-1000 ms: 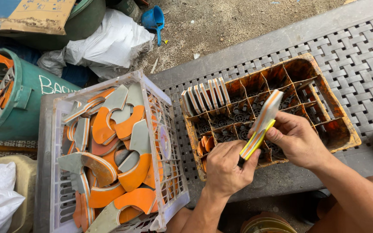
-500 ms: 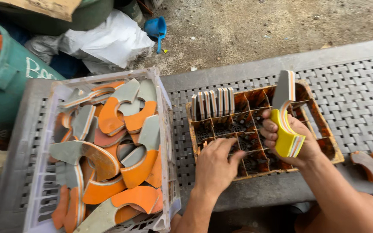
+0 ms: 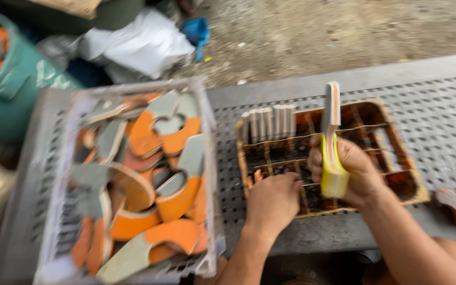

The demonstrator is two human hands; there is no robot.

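Right hand (image 3: 352,177) is closed around an upright stack of flat yellow, grey and orange sole-shaped pieces (image 3: 332,142), long axis 12 to 6 o'clock, above the rusty brown divided tray (image 3: 415,192), while the left hand (image 3: 273,203), curled and holding nothing visible, rests at 9 o'clock on the tray's near cells.

We see soft, even daylight with only faint shadows and no glare. Motion blur smears the whole view, worst on the grey crate (image 3: 54,174) at left; the right hand (image 3: 352,174) stays slightly sharper.
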